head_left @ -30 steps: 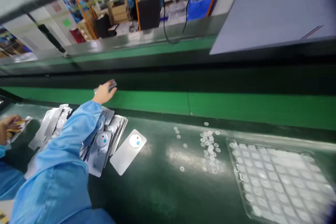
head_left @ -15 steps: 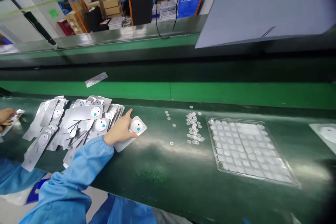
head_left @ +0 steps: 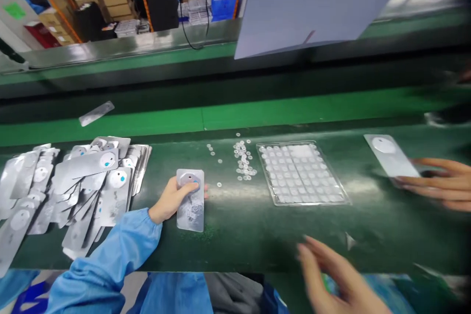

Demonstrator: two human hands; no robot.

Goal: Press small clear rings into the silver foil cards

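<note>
My left hand (head_left: pixel 170 202) grips a flat silver metal plate (head_left: pixel 190 213) with rounded corners, thumb on its face near a round recess with a blue dot. The plate stands with its long side running toward me. My right hand (head_left: pixel 336 279), blurred at the bottom, has thumb and fingers apart with nothing visible between them. To the left lies a heap of similar plates (head_left: pixel 95 176), several with white discs and blue dots. Small translucent rings (head_left: pixel 243 159) are scattered right of my left hand. A clear tray (head_left: pixel 348 201) of round white pieces sits beyond them.
At the right, another person's hand (head_left: pixel 441 184) touches a plate with a white disc (head_left: pixel 390 154). A single plate (head_left: pixel 96 113) lies on the green strip (head_left: pixel 257 114) behind the bench. A pale panel (head_left: pixel 298 10) hangs above.
My left hand has picked the plate up from beside the heap and turned it upright. My right hand has come into view at the bottom. The view has swung right, showing another person's hand.
</note>
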